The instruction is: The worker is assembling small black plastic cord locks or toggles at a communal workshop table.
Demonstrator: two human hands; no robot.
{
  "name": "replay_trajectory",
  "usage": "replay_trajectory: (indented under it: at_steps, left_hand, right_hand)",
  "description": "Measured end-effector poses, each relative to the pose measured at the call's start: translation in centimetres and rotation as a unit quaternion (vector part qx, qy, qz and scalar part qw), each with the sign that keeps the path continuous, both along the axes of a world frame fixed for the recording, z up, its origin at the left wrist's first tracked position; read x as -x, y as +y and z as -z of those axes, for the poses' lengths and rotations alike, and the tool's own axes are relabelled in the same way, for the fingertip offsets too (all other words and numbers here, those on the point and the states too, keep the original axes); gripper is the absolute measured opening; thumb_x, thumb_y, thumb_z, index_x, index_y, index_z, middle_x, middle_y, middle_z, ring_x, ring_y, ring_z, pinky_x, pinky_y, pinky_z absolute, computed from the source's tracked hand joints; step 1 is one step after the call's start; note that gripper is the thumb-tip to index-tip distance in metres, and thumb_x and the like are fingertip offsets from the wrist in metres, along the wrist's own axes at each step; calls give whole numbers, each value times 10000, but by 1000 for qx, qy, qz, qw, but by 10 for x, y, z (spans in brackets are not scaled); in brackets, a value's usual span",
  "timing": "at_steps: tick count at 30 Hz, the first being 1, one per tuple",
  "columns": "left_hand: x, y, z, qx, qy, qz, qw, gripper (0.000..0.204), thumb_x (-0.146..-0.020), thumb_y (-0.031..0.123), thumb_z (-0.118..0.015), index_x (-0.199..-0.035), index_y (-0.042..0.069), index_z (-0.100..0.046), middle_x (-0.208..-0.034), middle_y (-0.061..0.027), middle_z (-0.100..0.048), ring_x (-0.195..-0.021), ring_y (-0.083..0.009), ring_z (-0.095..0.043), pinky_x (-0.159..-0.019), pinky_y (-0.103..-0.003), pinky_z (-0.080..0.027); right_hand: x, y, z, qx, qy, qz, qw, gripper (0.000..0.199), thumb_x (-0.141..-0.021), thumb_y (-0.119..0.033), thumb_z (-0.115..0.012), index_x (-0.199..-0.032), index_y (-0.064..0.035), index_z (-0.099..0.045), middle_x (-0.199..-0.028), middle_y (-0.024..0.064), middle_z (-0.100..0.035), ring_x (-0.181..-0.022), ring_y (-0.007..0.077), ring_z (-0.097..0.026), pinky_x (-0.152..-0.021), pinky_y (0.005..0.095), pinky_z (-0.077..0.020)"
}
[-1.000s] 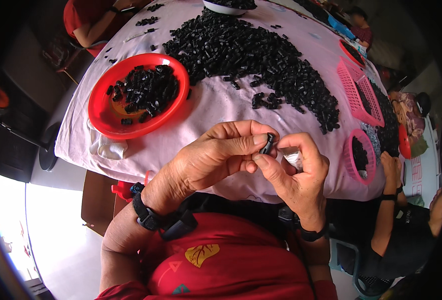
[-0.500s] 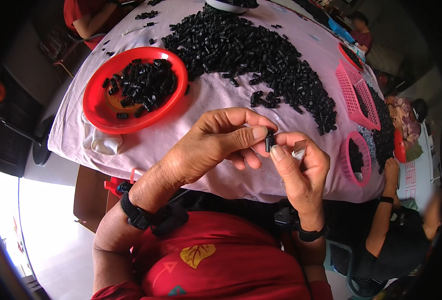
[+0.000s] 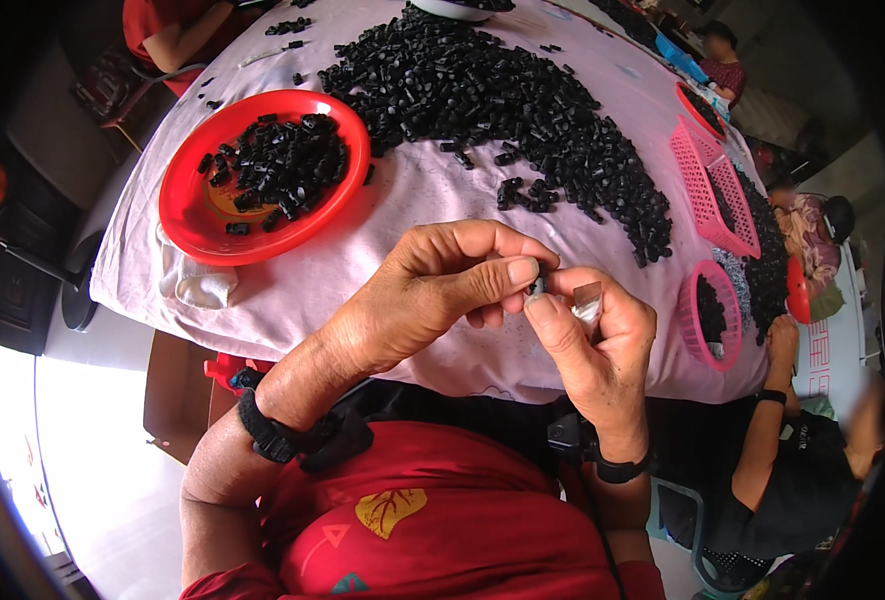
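A: Item one, the small black part (image 3: 540,283). Location?

B: Pinched between both hands, above the near edge of the pink tablecloth (image 3: 403,200), just in front of the red shirt (image 3: 443,520). It sits at the meeting point of the two thumbs.

A: Left hand (image 3: 433,290), condition?

B: Curled, thumb and forefinger closed on the part from its left side. The part lies at the very tip of that hand, to its right.

A: Right hand (image 3: 598,340)?

B: Also closed. The thumb presses up against the part from below and right. Farther back in the same fingers sits a small silvery piece (image 3: 588,300), just beside the part; whether they touch I cannot tell.

A: Long axis of the part?

B: Too small and too covered to say. Only a dark sliver shows between the thumbs.

A: Which hand is nearer?

B: Neither; both touch it.

A: Surrounding stock?

B: Red plate (image 3: 188,195) with black pieces, well apart to the far left. Large black heap (image 3: 503,100) beyond the hands. Pink baskets (image 3: 713,185) to the right.
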State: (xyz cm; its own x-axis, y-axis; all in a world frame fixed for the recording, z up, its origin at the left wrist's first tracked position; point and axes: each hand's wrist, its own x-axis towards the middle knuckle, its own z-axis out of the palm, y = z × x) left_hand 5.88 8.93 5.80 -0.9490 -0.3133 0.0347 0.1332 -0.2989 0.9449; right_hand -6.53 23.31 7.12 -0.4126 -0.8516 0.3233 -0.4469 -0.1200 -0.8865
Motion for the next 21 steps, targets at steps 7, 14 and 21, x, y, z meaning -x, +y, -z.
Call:
replay_trajectory:
  at_steps: [7,14,21]
  left_hand:
    - [3,1,10,-66,17,21,997,281,-946,239,-575,-1130,30,-614,-1029,-26,-640,-880,-82,-588,-796,-240,-479]
    - [2,2,7,-127,46,62,989,299,-955,230,-555,-1147,5,-594,-1069,-54,-635,-996,-132,-602,-884,-270,-476]
    - [4,4,10,-118,50,64,990,312,-948,232,-566,-1154,-1,-592,-1071,-59,-635,-978,-132,-593,-863,-273,-473]
  right_hand:
    - [-3,-3,2,19,110,34,993,187,-860,-157,-701,-830,-13,-586,-648,43,-665,-509,56,-577,-467,212,-429]
    - [0,-5,6,5,174,58,983,362,-812,-339,-747,-832,-19,-578,-616,67,-638,-475,106,-578,-439,247,-433]
    - [1,-2,2,-8,184,60,981,404,-787,-382,-761,-827,-23,-580,-638,68,-642,-501,121,-595,-449,255,-455]
